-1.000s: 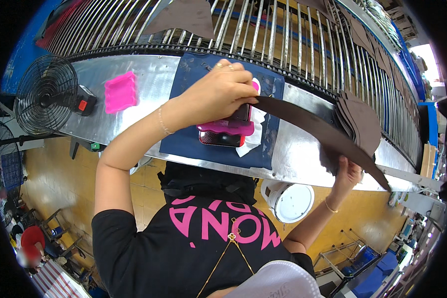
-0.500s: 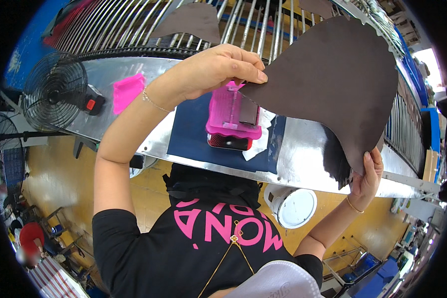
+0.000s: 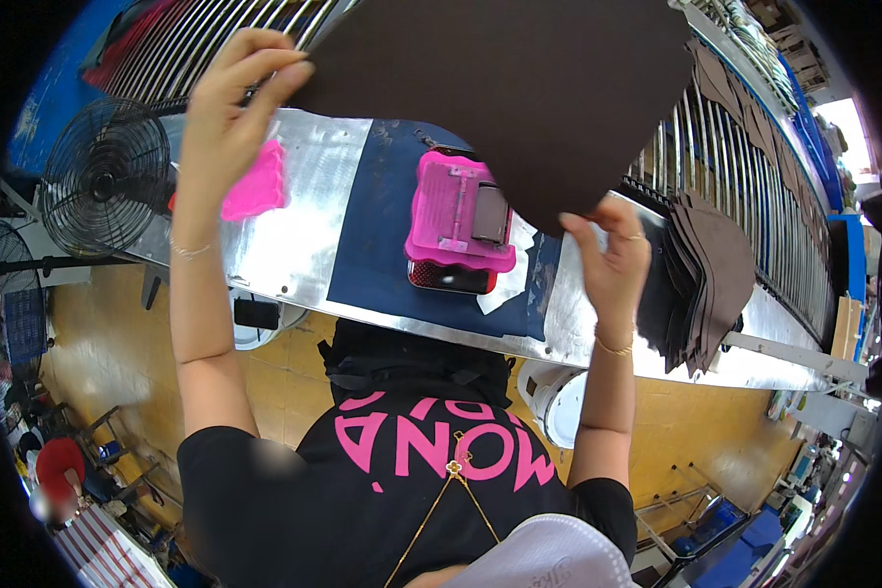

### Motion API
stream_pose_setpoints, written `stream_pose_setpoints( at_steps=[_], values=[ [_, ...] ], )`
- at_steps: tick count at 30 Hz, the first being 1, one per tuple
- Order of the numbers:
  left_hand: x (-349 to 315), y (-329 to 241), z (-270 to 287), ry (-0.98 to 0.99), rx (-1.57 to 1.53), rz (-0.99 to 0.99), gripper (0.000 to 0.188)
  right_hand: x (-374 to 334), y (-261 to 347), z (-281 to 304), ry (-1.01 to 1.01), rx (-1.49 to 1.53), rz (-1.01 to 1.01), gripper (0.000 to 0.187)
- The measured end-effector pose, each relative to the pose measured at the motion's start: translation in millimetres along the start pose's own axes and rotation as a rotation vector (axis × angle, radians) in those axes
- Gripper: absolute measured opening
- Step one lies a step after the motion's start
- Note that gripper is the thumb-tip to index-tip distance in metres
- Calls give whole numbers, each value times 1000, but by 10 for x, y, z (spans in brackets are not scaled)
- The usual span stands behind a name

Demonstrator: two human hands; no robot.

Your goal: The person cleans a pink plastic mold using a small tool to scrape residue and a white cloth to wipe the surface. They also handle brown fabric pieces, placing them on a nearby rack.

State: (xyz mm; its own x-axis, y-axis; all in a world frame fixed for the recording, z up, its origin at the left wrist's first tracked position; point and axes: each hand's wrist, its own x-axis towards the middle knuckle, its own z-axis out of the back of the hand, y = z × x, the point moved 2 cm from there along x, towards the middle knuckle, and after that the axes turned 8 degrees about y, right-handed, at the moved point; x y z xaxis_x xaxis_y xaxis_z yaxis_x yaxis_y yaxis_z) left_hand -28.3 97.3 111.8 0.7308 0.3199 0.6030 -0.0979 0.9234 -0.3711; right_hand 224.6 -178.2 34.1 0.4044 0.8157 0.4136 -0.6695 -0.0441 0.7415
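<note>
A large, dark brown cut piece of leather-like sheet (image 3: 500,78) is stretched between my two hands, above the far side of the bench and over the metal bars. My left hand (image 3: 235,108) pinches its left tip between thumb and fingers. At its lower right corner, my right hand (image 3: 612,255) grips the edge with thumb and fingers. Below the sheet, a pink plastic holder (image 3: 436,211) with a small dark block in it rests on a red and black case (image 3: 451,278). Beside my right wrist lies a stack of brown cut pieces (image 3: 720,274).
A dark blue mat (image 3: 372,245) covers the middle of the metal bench (image 3: 299,235). Left stand a wire-guarded fan (image 3: 108,181) and a pink scalloped piece (image 3: 257,186). Rows of metal bars (image 3: 720,147) run along the far side and right. A white bucket (image 3: 563,407) stands under the bench.
Both hands have carried the brown sheet leftward and away from me, turning it flatter across the bars. The stack at the right is now uncovered.
</note>
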Motion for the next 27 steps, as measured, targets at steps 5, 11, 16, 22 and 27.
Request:
stream_pose_setpoints(
  at_steps=[5,11,16,22,27],
  values=[
    [-360,175,433,-47,-53,260,15,278,230,-427,61,-84,263,15],
    [-577,198,303,-2,-59,301,15,204,140,-420,72,-167,283,12],
    [-526,18,-165,158,-83,274,14,-148,-206,-40,103,-262,83,13],
    [-329,-246,-719,282,-72,122,9,-670,-542,225,43,-302,-169,12],
    [-128,-490,-986,333,-162,-64,11,-1068,-723,523,-106,-160,-288,8]
  ],
)
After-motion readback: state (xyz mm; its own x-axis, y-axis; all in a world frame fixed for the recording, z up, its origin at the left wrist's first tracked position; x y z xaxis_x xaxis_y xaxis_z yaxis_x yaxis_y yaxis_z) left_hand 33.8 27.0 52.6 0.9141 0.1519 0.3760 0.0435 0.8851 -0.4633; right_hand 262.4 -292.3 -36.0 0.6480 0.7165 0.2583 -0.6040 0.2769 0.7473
